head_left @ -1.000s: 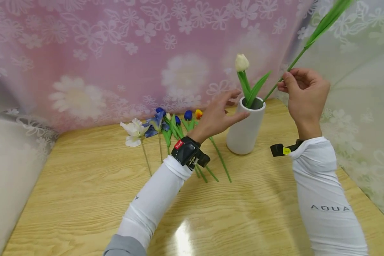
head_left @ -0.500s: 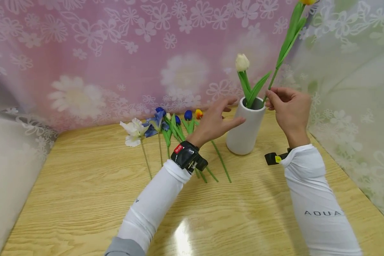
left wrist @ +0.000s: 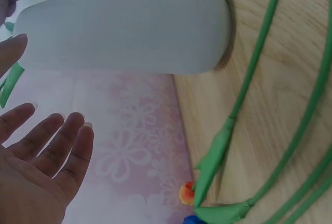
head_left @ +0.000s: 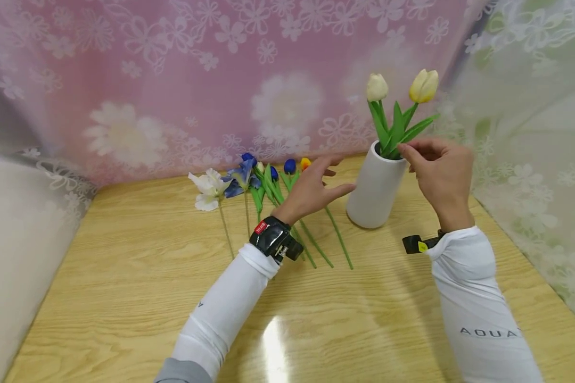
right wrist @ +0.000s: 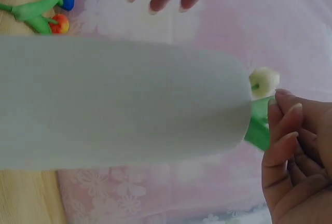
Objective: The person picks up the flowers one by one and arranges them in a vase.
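Note:
The white vase [head_left: 377, 192] stands on the table with two artificial tulips in its mouth. One is a cream tulip [head_left: 377, 88]; the other, a cream-and-yellow tulip [head_left: 424, 86], leans to the right. At the vase's rim my right hand [head_left: 442, 173] pinches the cream-and-yellow tulip low down by its leaves; in the right wrist view, thumb and fingers meet beside the green leaf [right wrist: 258, 130]. My left hand [head_left: 311, 190] hovers left of the vase, apart from it. Its fingers [left wrist: 72, 156] are spread and hold nothing.
Several flowers lie on the wooden table [head_left: 139, 276] left of the vase: a white flower [head_left: 208, 189], a blue-purple flower [head_left: 240, 178], blue tulips [head_left: 289, 166] and a red-yellow tulip [head_left: 305, 163]. Their stems run towards the front. A pink floral curtain [head_left: 196, 96] hangs behind.
My right hand has lowered the cream-and-yellow tulip into the vase, bringing its bloom down into view. My left hand has drawn slightly away from the vase. The head view has shifted a little.

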A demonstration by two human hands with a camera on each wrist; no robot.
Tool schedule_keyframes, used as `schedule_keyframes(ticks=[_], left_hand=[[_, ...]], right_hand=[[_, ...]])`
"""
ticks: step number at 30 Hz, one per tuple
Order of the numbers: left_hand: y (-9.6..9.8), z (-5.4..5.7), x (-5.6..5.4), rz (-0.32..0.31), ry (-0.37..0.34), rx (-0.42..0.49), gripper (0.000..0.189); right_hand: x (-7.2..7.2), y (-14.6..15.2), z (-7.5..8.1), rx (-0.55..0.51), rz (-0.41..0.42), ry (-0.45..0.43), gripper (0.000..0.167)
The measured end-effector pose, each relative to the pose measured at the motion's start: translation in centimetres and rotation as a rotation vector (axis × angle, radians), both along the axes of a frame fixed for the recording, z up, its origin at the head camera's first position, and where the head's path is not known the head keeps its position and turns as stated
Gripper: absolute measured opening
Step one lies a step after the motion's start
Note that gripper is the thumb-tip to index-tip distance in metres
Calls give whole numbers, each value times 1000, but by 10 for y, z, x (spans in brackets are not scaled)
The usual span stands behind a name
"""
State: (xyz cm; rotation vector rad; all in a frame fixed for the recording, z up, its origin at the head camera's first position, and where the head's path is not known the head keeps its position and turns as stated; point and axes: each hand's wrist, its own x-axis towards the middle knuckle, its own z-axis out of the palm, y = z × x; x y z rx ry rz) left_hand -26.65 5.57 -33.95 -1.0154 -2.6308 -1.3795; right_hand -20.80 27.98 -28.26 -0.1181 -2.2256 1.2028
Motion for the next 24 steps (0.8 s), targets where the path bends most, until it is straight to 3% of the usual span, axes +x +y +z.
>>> schedule_keyframes(ticks=[7,13,20,24], left_hand=[[-16,-11,-1,14,-11,-50,67],[-31,-20,-1,46,-37,-80,68],[-47,-32,1,70,-62,-85,68],[-54,-38,2,87,-83,-94,68]], right_hand=[[4,-15,-7,-18,95,51,23],[7,-31,-19,7,176,35,22],[4,-55,-44,84,290,-63,25],[-2,-66,-65,59,375,-140,26]])
